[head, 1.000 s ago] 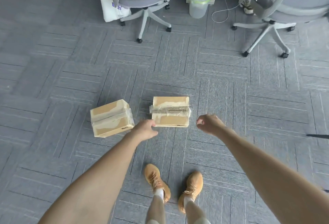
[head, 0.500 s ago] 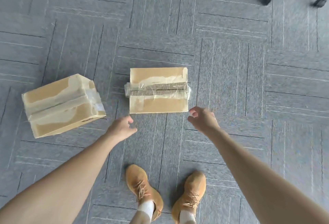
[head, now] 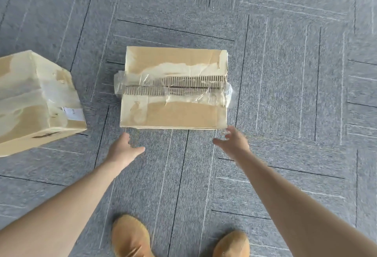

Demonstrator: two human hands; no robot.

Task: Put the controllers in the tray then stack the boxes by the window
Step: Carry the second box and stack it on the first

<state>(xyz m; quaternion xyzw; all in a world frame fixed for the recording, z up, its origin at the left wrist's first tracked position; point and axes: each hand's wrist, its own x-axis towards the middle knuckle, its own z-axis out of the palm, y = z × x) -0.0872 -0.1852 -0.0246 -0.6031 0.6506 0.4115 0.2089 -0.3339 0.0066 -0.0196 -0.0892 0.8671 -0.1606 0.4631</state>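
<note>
Both hands have advanced and spread since the earlier frame: left hand point(head: 122, 149) and right hand point(head: 234, 144) now reach with fingers extended, holding nothing, just short of the taped cardboard box point(head: 175, 91) on the grey carpet floor point(head: 295, 73). Second cardboard box point(head: 34, 101) lies tilted well left, near tan shoes point(head: 130, 238).

Both hands reach down with fingers spread and hold nothing. The left hand point(head: 122, 150) hovers just short of the near left corner of a taped cardboard box point(head: 175, 87) on the grey carpet tiles point(head: 285, 73); the right hand point(head: 234, 144) hovers by its near right corner. A second taped cardboard box point(head: 34, 101) lies tilted, beyond and outside the left hand. Two tan shoes point(head: 130, 236) stand below the forearms.
</note>
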